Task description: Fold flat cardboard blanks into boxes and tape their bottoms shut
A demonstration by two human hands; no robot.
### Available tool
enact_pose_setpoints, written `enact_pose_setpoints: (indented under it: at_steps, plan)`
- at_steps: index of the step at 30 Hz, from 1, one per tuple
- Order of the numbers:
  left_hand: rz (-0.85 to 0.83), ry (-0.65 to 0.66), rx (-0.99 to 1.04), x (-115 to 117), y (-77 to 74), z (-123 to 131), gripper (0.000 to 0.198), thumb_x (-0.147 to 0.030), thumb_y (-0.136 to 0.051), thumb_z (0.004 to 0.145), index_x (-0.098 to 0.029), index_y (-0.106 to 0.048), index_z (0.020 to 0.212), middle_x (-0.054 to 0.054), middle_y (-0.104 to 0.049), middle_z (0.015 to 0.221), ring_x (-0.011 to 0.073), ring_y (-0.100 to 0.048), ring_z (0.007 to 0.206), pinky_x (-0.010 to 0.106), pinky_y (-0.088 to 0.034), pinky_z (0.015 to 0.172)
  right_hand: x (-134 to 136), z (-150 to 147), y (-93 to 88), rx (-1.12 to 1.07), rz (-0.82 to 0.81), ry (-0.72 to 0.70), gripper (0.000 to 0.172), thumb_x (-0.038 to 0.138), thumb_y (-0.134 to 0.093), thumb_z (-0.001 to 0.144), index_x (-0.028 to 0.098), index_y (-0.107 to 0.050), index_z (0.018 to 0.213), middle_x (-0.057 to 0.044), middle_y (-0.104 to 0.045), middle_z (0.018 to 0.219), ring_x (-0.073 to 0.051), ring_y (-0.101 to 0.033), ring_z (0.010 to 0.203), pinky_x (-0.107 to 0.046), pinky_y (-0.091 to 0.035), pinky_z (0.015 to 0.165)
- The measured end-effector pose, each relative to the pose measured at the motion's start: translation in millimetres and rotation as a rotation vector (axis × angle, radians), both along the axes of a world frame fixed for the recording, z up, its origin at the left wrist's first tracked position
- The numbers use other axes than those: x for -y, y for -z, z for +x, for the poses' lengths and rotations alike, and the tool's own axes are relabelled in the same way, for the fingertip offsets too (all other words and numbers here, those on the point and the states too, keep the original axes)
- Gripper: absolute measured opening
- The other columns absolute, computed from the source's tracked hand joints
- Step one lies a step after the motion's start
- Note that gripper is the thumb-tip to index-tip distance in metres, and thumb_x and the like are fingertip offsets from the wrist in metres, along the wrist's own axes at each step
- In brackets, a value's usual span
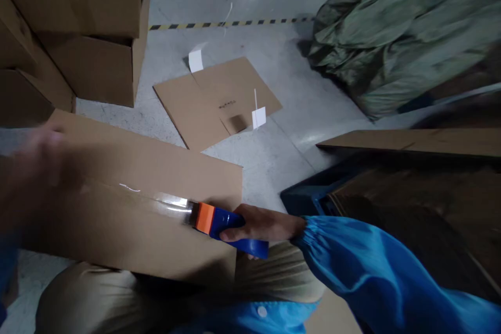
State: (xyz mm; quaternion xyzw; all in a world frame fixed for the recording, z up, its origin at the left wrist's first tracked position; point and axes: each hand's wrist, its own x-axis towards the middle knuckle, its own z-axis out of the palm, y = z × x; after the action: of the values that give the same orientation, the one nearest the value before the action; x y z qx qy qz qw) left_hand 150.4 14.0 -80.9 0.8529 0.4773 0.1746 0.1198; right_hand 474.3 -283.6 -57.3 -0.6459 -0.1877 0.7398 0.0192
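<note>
A brown cardboard box [129, 167] lies across my lap with its flaps closed. A strip of clear tape [164, 202] runs along the seam in its top. My right hand [266, 224], in a blue sleeve, grips a blue and orange tape dispenser [219, 224] near the box's right end, at the end of that strip. My left hand [35, 156] is over the box's left end and is smeared by motion, so its fingers cannot be made out.
Stacked cardboard boxes [86, 26] stand at the back left. A flattened carton [217, 99] with white labels lies on the grey floor ahead. A green sack [395, 36] sits at the back right, behind a yellow-black floor stripe [230, 24]. Dark cardboard and a blue pallet [309, 198] are at my right.
</note>
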Motion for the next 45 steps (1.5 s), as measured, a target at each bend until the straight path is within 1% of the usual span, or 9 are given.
enact_pose_setpoints:
  at_steps: [2,5,9,14,19,26,34,39,45]
  plan:
    - [-0.098,0.408,-0.09,37,16.2,31,0.053,-0.044,-0.029,0.103,-0.016,-0.059,0.136,0.008,-0.06,0.138,0.0275,-0.051,0.133,0.045,-0.035,0.118,4,3,2.7,-0.009,0.003,-0.006,0.067,0.054,-0.082,0.071,0.015,-0.059,0.12,-0.003,-0.068,0.08,-0.014,-0.067,0.057,-0.024,-0.058,0.052]
    - [-0.075,0.591,-0.206,72,46.1,56,0.054,-0.038,-0.03,0.103,-0.012,-0.051,0.145,0.013,-0.046,0.152,0.0303,-0.036,0.145,0.053,-0.023,0.122,6,4,1.6,-0.012,0.065,-0.008,0.064,0.053,-0.08,0.074,0.017,-0.059,0.122,-0.002,-0.068,0.079,-0.013,-0.066,0.055,-0.022,-0.056,0.049]
    - [0.022,0.574,-0.297,75,65.8,58,0.056,-0.039,-0.031,0.103,-0.014,-0.047,0.15,0.015,-0.035,0.159,0.0343,-0.028,0.148,0.058,-0.019,0.12,4,0,-8.1,0.067,0.075,-0.036,0.054,0.047,-0.08,0.075,0.017,-0.063,0.116,-0.002,-0.068,0.075,-0.013,-0.064,0.051,-0.023,-0.054,0.047]
    - [0.051,0.498,-0.34,78,62.5,66,0.057,-0.041,-0.033,0.103,-0.016,-0.044,0.153,0.014,-0.033,0.16,0.0349,-0.026,0.149,0.058,-0.015,0.121,-1,-3,-10.9,0.161,0.207,-0.003,0.042,0.035,-0.083,0.07,0.021,-0.072,0.108,-0.003,-0.07,0.073,-0.017,-0.066,0.061,-0.027,-0.055,0.055]
    - [0.039,0.401,-0.386,121,63.2,105,0.058,-0.038,-0.036,0.103,-0.009,-0.042,0.153,0.021,-0.026,0.161,0.0368,-0.021,0.151,0.057,-0.016,0.121,-7,-2,1.1,0.214,0.313,-0.046,0.038,0.032,-0.085,0.067,0.026,-0.076,0.103,-0.002,-0.07,0.071,-0.023,-0.068,0.068,-0.032,-0.054,0.062]
    - [-0.031,0.393,-0.361,187,70.2,174,0.056,-0.033,-0.033,0.105,-0.014,-0.033,0.158,0.016,-0.018,0.164,0.0323,-0.016,0.153,0.055,-0.013,0.123,-5,-4,12.3,0.265,0.385,-0.136,0.047,0.036,-0.084,0.069,0.029,-0.075,0.114,-0.002,-0.072,0.075,-0.024,-0.069,0.073,-0.033,-0.055,0.069]
    - [-0.039,0.396,-0.312,186,73.0,174,0.055,-0.033,-0.031,0.105,-0.018,-0.035,0.158,0.013,-0.02,0.165,0.0298,-0.017,0.153,0.053,-0.014,0.124,11,-3,-2.4,0.062,0.287,-0.013,0.058,0.038,-0.081,0.075,0.027,-0.062,0.128,0.0,-0.071,0.08,-0.017,-0.067,0.059,-0.032,-0.058,0.062]
    - [-0.08,0.401,-0.257,184,68.7,177,0.056,-0.034,-0.03,0.104,-0.018,-0.036,0.157,0.012,-0.02,0.165,0.0296,-0.016,0.153,0.052,-0.011,0.124,43,25,-15.6,0.112,0.096,-0.092,0.046,0.05,-0.083,0.071,0.018,-0.068,0.101,-0.002,-0.07,0.068,-0.019,-0.07,0.063,-0.031,-0.06,0.064]
    - [-0.123,0.4,-0.203,183,68.9,182,0.058,-0.036,-0.029,0.104,-0.016,-0.036,0.157,0.011,-0.017,0.166,0.03,-0.011,0.154,0.053,-0.005,0.124,125,83,-27.0,0.11,-0.078,-0.051,0.061,0.069,-0.082,0.057,0.015,-0.065,0.078,-0.008,-0.073,0.07,-0.022,-0.072,0.065,-0.03,-0.06,0.064]
